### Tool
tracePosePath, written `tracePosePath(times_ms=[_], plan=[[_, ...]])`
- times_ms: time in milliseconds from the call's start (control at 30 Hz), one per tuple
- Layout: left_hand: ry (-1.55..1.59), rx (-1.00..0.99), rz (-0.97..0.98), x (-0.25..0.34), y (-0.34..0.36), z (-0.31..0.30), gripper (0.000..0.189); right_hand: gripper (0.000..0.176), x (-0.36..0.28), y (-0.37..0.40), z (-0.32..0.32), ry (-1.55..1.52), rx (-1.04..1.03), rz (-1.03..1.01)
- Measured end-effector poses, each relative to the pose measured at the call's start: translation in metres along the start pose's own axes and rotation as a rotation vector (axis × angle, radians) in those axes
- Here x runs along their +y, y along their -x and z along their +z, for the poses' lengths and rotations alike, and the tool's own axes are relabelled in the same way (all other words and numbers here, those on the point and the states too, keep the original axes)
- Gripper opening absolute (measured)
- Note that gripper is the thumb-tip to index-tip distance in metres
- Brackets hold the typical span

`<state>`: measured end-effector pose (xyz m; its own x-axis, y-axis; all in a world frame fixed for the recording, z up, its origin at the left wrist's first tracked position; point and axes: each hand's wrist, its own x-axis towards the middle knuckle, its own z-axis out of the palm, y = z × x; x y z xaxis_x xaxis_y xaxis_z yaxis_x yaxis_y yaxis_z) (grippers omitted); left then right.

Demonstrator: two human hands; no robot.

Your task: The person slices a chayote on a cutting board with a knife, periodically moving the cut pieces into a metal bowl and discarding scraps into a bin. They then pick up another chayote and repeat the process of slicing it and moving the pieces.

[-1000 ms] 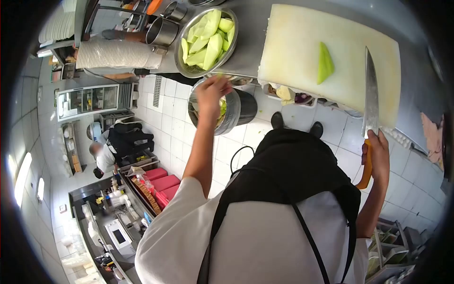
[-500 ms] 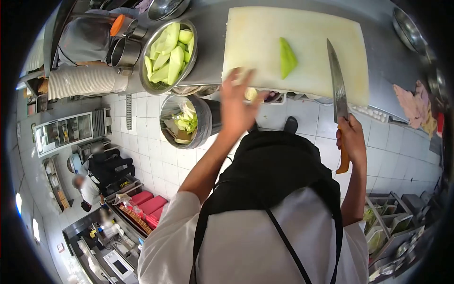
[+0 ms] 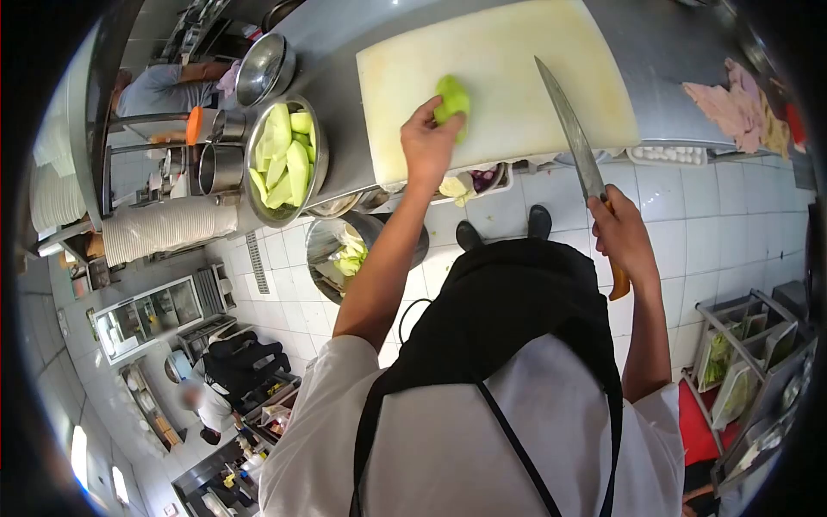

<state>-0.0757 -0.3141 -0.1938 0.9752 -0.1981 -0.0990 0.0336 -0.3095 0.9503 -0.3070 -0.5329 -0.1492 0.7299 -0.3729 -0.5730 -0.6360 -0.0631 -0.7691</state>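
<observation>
My left hand grips a bright green vegetable piece between thumb and fingers, over the left half of a large whitish cutting board. The exact kind of vegetable is not clear. In my right hand is a long kitchen knife with an orange handle, its blade pointing away from me over the board's right part. To the left of the board, a metal colander holds several pale green peeled pieces.
A lined waste bin with scraps stands below the counter, left of me. Metal bowls, pots and stacked plates line the left. Pinkish cloths lie at right. Eggs sit under the counter edge. Other people are farther off.
My left hand has moved from the board's near edge onto the green piece and taken hold of it. The knife remains in my right hand. The whole view has turned somewhat.
</observation>
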Motion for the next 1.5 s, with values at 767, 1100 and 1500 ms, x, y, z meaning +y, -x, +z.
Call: tracePosePath(times_ms=[767,1100,1500], plan=[[-0.415,0.229,0.035,-0.009,-0.061,-0.102,0.036,0.033,-0.052,-0.04,0.046,-0.056,-0.395,0.003],[-0.649,-0.086,0.34,-0.012,-0.07,-0.096,0.036,0.029,-0.051,-0.048,0.061,-0.167,-0.423,0.0],[-0.649,-0.126,0.365,-0.009,-0.061,-0.084,0.031,0.032,-0.027,-0.029,0.041,-0.17,-0.423,0.111]])
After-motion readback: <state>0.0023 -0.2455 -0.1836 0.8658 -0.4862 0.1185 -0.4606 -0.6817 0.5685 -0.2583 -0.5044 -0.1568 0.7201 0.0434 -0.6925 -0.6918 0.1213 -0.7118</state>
